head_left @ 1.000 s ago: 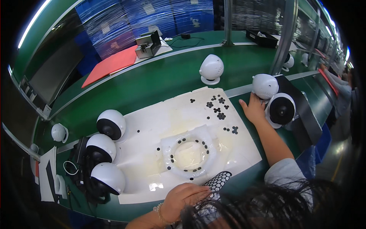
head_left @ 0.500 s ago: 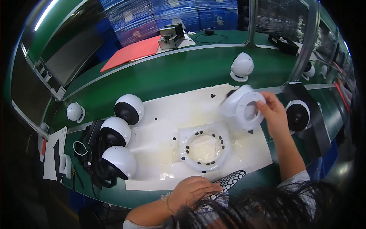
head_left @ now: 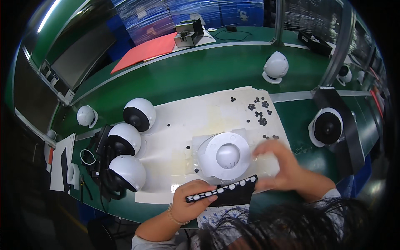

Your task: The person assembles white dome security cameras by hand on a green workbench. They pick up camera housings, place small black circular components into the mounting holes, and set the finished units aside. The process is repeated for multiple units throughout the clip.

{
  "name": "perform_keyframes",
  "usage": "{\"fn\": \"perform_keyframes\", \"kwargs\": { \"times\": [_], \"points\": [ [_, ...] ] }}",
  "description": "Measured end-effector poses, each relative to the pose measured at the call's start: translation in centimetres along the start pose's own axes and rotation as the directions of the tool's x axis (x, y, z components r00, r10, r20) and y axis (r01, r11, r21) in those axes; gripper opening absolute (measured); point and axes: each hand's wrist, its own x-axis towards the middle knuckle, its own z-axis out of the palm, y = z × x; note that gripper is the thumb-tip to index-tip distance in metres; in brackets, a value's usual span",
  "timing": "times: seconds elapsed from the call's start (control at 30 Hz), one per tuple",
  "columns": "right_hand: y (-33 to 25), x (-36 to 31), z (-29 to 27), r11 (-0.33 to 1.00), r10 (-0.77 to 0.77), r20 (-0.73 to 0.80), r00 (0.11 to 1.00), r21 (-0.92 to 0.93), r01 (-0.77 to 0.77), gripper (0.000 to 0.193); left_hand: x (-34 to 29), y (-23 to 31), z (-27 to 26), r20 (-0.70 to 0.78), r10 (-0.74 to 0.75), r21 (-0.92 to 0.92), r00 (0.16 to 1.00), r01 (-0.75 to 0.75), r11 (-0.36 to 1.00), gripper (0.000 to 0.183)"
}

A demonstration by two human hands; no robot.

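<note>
In the head view, the person's left hand (head_left: 191, 204) is clamped on a flat black sheet with rows of white discs (head_left: 227, 189), thumb on the near side and fingers on the far side, apparently tilting it so an edge is easy to reach. The right hand (head_left: 283, 166), blurred, is apart, thumb and fingers spread near the sheet's right end; whether it touches cannot be told. Just beyond, a rounded white plastic device (head_left: 214, 157) sits with its ring-shaped base upward on a translucent plastic-wrapped pad (head_left: 201, 140), which probably steadies the curved body and guards its finish. The pad lies on a large cream sheet (head_left: 162, 183) covering part of the green bench (head_left: 291, 112), perhaps against scratches. Small black round dots (head_left: 262, 121) lie loose at far right, seemingly within easy reach.
</note>
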Motion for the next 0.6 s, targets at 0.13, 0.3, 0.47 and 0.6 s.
{"fn": "perform_keyframes", "kwargs": {
  "times": [0.13,0.3,0.47,0.6],
  "points": [
    [-0.6,-0.9,1.3,0.983,-0.154,0.180,0.972,-0.069,0.168,0.038,0.1,-0.5,0.3,-0.041,0.039,0.036,0.998,-0.037,0.999,0.025],
    [-1.4,-0.3,0.5,0.981,0.170,0.242,0.955,0.050,-0.187,0.038,0.2,-1.9,0.0,-0.020,0.176,0.023,0.984,-0.176,0.984,0.029],
    [-0.8,-0.1,-0.1,0.928,0.241,0.295,0.924,0.207,-0.308,0.026,0.2,-2.2,-0.4,-0.003,0.268,0.086,0.964,-0.266,0.960,0.031],
    [-1.1,0.2,-0.3,0.936,0.250,0.317,0.915,0.164,-0.312,0.019,0.3,-2.3,-0.5,0.036,0.339,0.111,0.940,-0.341,0.933,0.031]
  ]
}}
